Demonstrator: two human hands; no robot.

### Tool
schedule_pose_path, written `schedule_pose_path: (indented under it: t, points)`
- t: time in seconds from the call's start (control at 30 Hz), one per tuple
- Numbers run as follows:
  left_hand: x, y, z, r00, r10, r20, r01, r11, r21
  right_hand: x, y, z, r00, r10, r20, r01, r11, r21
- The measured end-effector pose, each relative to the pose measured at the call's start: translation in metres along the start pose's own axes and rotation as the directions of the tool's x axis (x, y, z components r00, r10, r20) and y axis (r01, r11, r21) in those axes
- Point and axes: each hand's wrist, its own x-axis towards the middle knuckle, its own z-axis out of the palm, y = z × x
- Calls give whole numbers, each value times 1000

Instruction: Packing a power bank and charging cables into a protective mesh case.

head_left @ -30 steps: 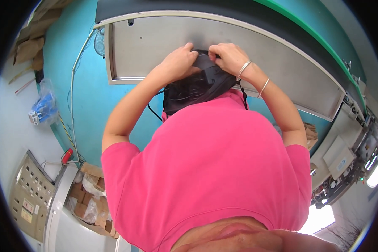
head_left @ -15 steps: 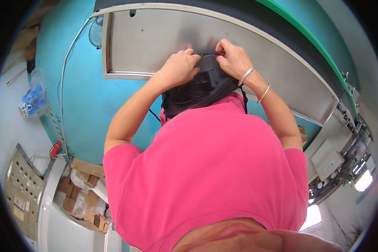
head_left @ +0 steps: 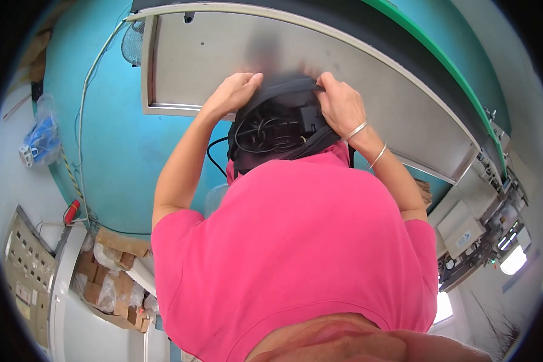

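A black bag (head_left: 295, 123) hangs against my front, its mouth spread wide at the top. Inside it lie coiled black cables (head_left: 262, 130) and a dark boxy item whose kind I cannot make out. My left hand (head_left: 235, 93) is closed at the left side of the bag's rim, thumb and fingers pinching the edge. On the other side, my right hand (head_left: 342, 107), with two silver bangles at the wrist, grips the right end of the rim. A black cable loops out of the bag's left side.
A shallow metal-topped bench (head_left: 217, 60) with a raised frame stands ahead. Farther back runs a green-edged dark belt (head_left: 440, 54). Cardboard boxes (head_left: 111, 283) sit low at left, below a red cylinder (head_left: 72, 212). Machinery (head_left: 470, 235) stands at right. The floor is turquoise.
The bag's mouth has been pulled open, so the cables inside now show. My left hand has moved left and my right hand slightly down, farther apart than before.
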Motion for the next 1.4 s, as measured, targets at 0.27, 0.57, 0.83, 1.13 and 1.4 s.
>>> schedule_pose_path:
  t: [0.27, 0.57, 0.83, 1.13, 1.4]
  points:
    - [8, -6, 1, 955, -108, 276, 235, 842, -485, -26, 4, -6, 939, -165, -301, 233, 951, 205]
    - [-3, 7, 0, 875, 290, 387, 181, 546, -818, -31, -7, -15, 956, -68, -285, 162, 932, 324]
    - [-30, 36, -19, 854, 421, 306, -113, 723, -681, -48, -9, -23, 888, -243, -390, 357, 899, 254]
    - [-32, 39, -18, 860, 407, 307, -71, 692, -718, -50, -9, -26, 867, -277, -415, 391, 893, 221]
    - [-36, 44, -21, 866, 396, 305, -94, 728, -680, -52, -9, -25, 858, -291, -424, 406, 889, 211]
